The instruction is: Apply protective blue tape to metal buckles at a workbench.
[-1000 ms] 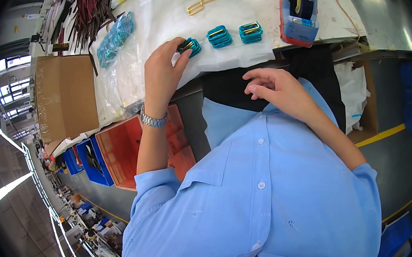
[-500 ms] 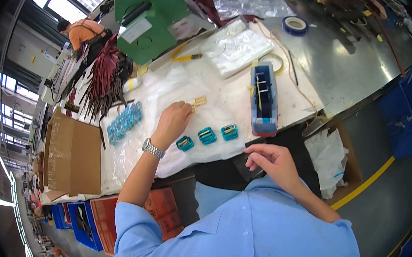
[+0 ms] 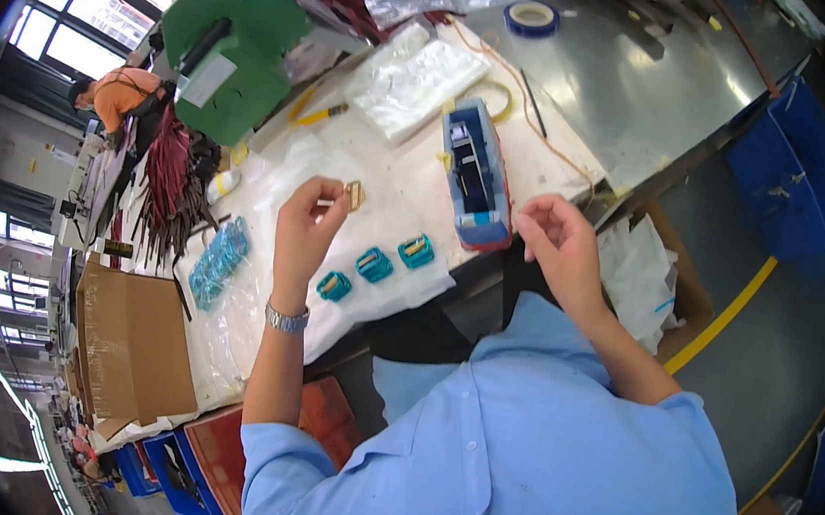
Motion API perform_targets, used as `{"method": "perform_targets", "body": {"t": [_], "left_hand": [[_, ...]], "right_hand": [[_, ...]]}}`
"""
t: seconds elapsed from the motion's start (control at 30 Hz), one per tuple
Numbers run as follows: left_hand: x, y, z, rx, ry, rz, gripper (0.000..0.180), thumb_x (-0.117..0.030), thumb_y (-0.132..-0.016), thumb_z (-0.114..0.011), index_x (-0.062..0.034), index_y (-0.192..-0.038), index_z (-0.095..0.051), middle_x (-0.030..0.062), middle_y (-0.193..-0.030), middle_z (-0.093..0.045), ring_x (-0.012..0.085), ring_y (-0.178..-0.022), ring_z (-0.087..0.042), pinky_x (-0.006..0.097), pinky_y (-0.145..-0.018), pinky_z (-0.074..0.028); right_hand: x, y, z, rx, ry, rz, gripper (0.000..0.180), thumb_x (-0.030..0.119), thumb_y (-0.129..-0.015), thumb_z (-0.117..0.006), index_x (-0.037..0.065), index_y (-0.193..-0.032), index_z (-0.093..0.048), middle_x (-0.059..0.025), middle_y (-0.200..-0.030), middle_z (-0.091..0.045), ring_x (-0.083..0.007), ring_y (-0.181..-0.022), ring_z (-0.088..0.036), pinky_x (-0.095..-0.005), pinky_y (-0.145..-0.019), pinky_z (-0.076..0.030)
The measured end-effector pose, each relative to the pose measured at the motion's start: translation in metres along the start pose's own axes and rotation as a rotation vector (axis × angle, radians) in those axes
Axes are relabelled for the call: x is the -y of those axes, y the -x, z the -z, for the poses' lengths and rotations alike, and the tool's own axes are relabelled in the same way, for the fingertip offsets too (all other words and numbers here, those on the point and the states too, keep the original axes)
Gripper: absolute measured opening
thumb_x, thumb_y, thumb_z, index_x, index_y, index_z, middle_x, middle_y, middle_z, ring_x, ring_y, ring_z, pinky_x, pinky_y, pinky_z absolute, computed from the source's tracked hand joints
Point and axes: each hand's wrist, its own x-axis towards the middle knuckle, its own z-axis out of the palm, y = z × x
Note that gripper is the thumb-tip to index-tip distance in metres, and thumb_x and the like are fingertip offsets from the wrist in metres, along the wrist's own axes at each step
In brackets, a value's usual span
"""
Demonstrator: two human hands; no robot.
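A gold metal buckle (image 3: 355,195) is pinched at the fingertips of my left hand (image 3: 306,236), above the white plastic sheeting. In front of that hand, three small gold pieces in teal wrapping lie in a slanting row: one on the left (image 3: 333,285), one in the middle (image 3: 374,265) and one on the right (image 3: 416,251). My right hand (image 3: 565,259) hovers just right of the near end of a blue and red tape dispenser (image 3: 478,179). Its fingers are loosely bent and apart, with nothing visible in them.
A bag of blue-wrapped pieces (image 3: 219,262) lies left, beyond a cardboard box (image 3: 137,344). Farther back are clear plastic bags (image 3: 416,82), a yellow knife (image 3: 322,114), a green machine (image 3: 228,52) and a blue tape roll (image 3: 532,19). A person in orange (image 3: 122,98) bends over at far left.
The whole view has shifted, so the table sits farther left. My left hand has lifted the buckle off the sheeting, and my right hand has risen beside the tape dispenser.
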Motion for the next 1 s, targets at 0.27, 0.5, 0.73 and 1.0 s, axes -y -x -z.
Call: {"method": "perform_targets", "body": {"t": [0.27,0.5,0.73,1.0], "left_hand": [[-0.106,0.009,-0.074,0.354,0.493,-0.026,0.011,-0.004,-0.106,-0.067,0.0064,-0.107,-0.067,0.01,-0.108,-0.079,0.0128,-0.093,-0.075,0.029,-0.085,-0.062],[-0.092,-0.024,-0.081,0.385,0.468,-0.124,0.016,-0.009,-0.109,-0.067,0.0069,-0.11,-0.068,0.0139,-0.111,-0.079,0.019,-0.098,-0.077,0.036,-0.092,-0.064],[-0.09,-0.016,-0.075,0.367,0.732,0.039,0.018,-0.013,-0.106,-0.072,0.0037,-0.113,-0.072,0.0136,-0.108,-0.078,0.0197,-0.097,-0.076,0.036,-0.089,-0.064],[-0.095,0.049,-0.052,0.399,1.038,0.362,0.015,-0.014,-0.106,-0.071,-0.0005,-0.112,-0.071,0.0038,-0.091,-0.068,0.0111,-0.077,-0.063,0.029,-0.069,-0.051]], "right_hand": [[-0.016,-0.006,-0.01,-0.001,0.153,0.01,0.03,0.027,-0.097,-0.085,0.003,-0.1,-0.068,0.0036,-0.078,-0.057,-0.0046,-0.07,-0.05,-0.0233,-0.064,-0.044],[-0.012,-0.012,-0.026,-0.057,0.392,0.068,0.035,0.03,-0.092,-0.088,0.003,-0.1,-0.068,-0.0001,-0.075,-0.054,-0.0124,-0.07,-0.053,-0.0296,-0.066,-0.046],[-0.01,-0.018,-0.023,-0.007,0.445,0.164,0.022,0.022,-0.091,-0.085,0.002,-0.098,-0.08,0.0002,-0.075,-0.055,-0.0119,-0.07,-0.052,-0.0305,-0.066,-0.045],[0.026,0.037,-0.022,0.139,-0.119,-0.194,0.014,0.015,-0.101,-0.079,0.002,-0.102,-0.077,0.0002,-0.088,-0.073,-0.0041,-0.081,-0.066,-0.0219,-0.071,-0.049]]}}
